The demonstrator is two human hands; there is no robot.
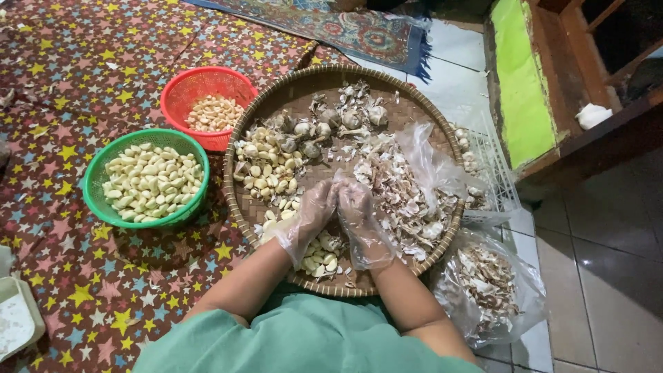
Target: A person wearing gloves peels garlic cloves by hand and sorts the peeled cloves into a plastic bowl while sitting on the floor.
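Observation:
My left hand (pixel 312 211) and my right hand (pixel 359 211) both wear thin clear plastic gloves and meet fingertip to fingertip over the middle of a round woven bamboo tray (pixel 276 93). What they pinch between them is too small to make out. On the tray lie whole garlic bulbs (pixel 324 124) at the back, loose unpeeled cloves (pixel 266 169) to the left, and a heap of papery garlic skins (pixel 404 200) to the right.
A green basket (pixel 103 155) of peeled cloves and a red basket (pixel 197 83) of cloves stand left of the tray on a star-patterned mat (pixel 76 69). A clear bag (pixel 487 287) of skins lies right on the tiled floor. A white rack (pixel 494 169) sits beside the tray.

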